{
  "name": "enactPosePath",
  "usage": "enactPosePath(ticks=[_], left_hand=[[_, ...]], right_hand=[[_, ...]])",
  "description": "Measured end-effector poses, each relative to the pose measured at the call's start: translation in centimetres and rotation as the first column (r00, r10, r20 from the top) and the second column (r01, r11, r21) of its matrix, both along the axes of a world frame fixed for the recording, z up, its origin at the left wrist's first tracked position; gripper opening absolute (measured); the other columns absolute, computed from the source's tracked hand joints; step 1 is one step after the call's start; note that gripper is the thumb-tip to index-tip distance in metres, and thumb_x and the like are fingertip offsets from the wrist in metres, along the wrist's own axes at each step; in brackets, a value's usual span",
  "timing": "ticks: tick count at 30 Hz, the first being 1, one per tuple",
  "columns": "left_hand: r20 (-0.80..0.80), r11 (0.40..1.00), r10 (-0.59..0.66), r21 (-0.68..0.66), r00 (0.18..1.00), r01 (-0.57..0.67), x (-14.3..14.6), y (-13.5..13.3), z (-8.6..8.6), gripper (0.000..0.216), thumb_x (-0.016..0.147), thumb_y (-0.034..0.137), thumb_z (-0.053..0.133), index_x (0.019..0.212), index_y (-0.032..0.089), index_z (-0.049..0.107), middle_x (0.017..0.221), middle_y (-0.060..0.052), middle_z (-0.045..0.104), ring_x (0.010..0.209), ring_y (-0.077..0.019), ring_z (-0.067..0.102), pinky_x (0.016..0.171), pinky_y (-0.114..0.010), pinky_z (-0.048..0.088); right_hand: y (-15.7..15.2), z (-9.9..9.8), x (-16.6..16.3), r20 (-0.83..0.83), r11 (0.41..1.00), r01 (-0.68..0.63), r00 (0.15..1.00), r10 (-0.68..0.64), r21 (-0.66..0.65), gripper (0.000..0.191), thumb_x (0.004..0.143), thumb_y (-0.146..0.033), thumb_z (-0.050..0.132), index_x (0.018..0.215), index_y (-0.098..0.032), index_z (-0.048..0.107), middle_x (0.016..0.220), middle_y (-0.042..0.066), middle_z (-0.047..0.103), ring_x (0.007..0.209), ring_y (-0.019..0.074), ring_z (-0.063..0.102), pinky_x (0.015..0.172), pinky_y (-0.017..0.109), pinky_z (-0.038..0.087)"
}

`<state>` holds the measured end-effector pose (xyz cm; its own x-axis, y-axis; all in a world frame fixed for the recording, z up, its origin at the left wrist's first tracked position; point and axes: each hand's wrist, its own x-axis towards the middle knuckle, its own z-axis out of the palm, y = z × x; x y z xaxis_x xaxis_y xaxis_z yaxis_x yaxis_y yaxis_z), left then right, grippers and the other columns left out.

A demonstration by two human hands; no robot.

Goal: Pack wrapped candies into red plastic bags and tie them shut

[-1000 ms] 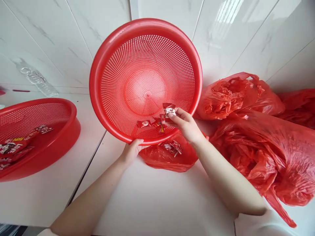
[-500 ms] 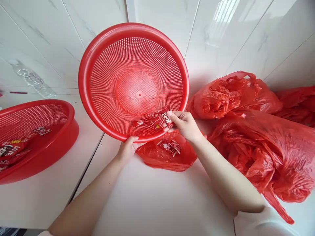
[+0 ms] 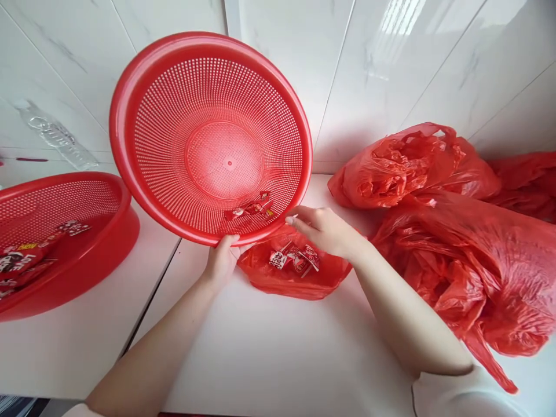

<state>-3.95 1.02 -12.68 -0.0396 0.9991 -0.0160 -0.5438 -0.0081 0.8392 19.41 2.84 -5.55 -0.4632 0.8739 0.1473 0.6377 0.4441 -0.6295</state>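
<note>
My left hand (image 3: pixel 223 260) is closed on the lower rim of a red plastic mesh basket (image 3: pixel 228 133), thumb on the inside. The basket is tilted so that its inside faces me. A few small red candy packets (image 3: pixel 252 209) lie low on its inner wall. My right hand (image 3: pixel 325 231) hovers by the basket's lower right rim, above an opened red plastic bag (image 3: pixel 299 286). Its fingers are loosely bent, with no packet visible in them. Inside the bag lie several red and white packets (image 3: pixel 299 260).
At the left stands another red basket (image 3: pixel 99 249) with red packets (image 3: pixel 26 260) in it. A clear plastic bottle (image 3: pixel 58 139) lies behind it by the tiled wall. Bulky red plastic bags (image 3: pixel 478 260) fill the right side of the white table (image 3: pixel 260 359).
My right hand has let go of a packet, and another packet now shows in the bag. The tilted basket has shifted left and slightly up with my left hand still on its rim.
</note>
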Motion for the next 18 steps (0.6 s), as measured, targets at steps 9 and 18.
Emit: enactPosePath(ticks=[9, 18], left_hand=[[-0.048, 0.971, -0.237, -0.026, 0.970, 0.236, 0.6, -1.3, -0.2, 0.039, 0.082, 0.014, 0.052, 0.120, 0.016, 0.062, 0.113, -0.010, 0.070, 0.116, -0.0301, 0.059, 0.099, -0.052, 0.048], [-0.057, 0.937, -0.339, -0.114, 0.939, 0.331, 0.3, -1.6, -0.8, 0.044, 0.083, 0.018, 0.052, 0.126, 0.013, 0.061, 0.117, -0.013, 0.068, 0.112, -0.0340, 0.061, 0.095, -0.054, 0.050]], right_hand=[[1.6, -3.7, -2.2, 0.081, 0.924, -0.135, 0.990, 0.113, 0.358, 0.047, 0.093, -0.030, 0.052, 0.136, -0.013, 0.044, 0.133, 0.017, 0.054, 0.121, 0.0265, 0.052, 0.103, 0.042, 0.042], [3.6, -5.6, -1.9, -0.401, 0.989, 0.137, 0.910, -0.101, 0.062, 0.025, 0.086, -0.028, 0.060, 0.108, -0.018, 0.065, 0.103, 0.008, 0.068, 0.095, 0.0202, 0.064, 0.090, 0.037, 0.049]])
